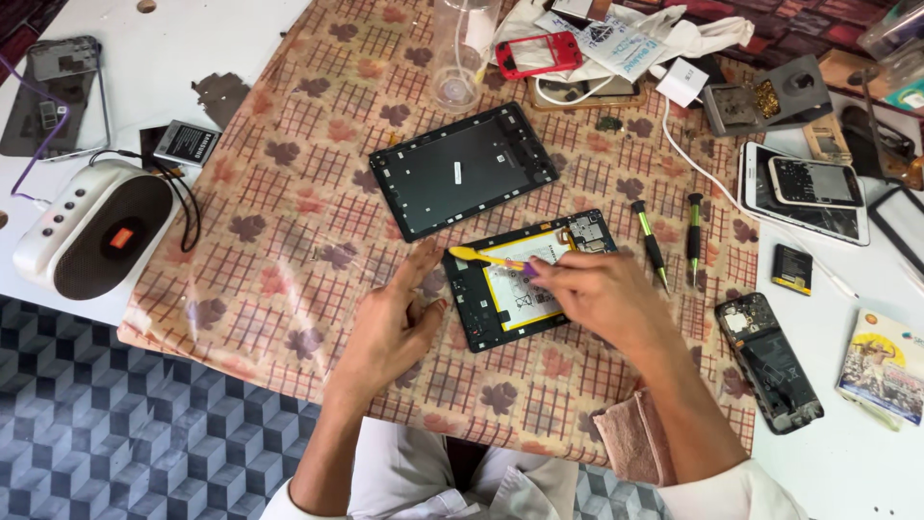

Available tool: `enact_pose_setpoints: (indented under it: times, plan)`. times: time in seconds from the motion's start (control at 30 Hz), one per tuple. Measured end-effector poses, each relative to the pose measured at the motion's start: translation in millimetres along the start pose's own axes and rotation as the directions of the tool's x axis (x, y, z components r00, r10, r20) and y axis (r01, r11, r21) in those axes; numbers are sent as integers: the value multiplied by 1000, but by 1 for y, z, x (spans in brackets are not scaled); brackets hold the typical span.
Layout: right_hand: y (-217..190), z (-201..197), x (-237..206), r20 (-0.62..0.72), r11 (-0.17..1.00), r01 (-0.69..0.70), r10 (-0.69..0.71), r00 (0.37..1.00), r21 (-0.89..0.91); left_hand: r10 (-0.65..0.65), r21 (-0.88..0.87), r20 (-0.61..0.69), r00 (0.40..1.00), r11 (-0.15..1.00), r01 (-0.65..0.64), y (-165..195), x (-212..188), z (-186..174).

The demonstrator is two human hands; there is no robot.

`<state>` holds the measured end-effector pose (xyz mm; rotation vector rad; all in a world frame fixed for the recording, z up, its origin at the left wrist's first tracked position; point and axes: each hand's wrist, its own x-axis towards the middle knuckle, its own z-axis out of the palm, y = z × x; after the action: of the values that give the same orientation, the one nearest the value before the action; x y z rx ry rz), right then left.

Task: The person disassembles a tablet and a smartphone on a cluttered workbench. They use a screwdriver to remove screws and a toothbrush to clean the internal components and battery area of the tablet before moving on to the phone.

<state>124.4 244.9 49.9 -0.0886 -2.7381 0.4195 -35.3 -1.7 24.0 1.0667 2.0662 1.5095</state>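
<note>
The right hand (602,294) holds a yellow pry tool (486,258) lying flat across the top of the opened tablet (515,294) on the desk, pointing left, while the open left hand (390,323) presses its left edge.

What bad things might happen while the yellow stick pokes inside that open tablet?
The yellow plastic pry tool in the right hand lies over the white flat battery; pushing hard might dent it. The opened black tablet, steadied only by the left hand, might slide on the patterned tablecloth.
</note>
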Motion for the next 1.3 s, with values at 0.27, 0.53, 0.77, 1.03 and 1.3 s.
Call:
enact_pose_setpoints:
  times: [0.27, 0.53, 0.77, 1.03, 1.3]
  plan:
    - [40, -38, -16, -35, 964, -266, 266, 963, 19, 69, -3, -28, 997, 998, -69, -3, -2, -1]
    - [-4, 17, -1, 5, 999, 28, -28, 1000, 17, 14, 31, -13, 1000, 999, -14, -3, -1, 3]
    - [15, -30, -6, 422, 907, -285, 137, 896, 309, 55, 14, -34, 998, 998, -55, -6, -2, 3]
    - [6, -11, -5, 330, 928, -264, 171, 928, 262, 44, 24, -25, 999, 999, -43, -5, -2, 3]
    - [-13, -4, 5, 177, 944, -249, 213, 961, 217, 75, 49, -22, 997, 996, -74, -7, -3, 3]
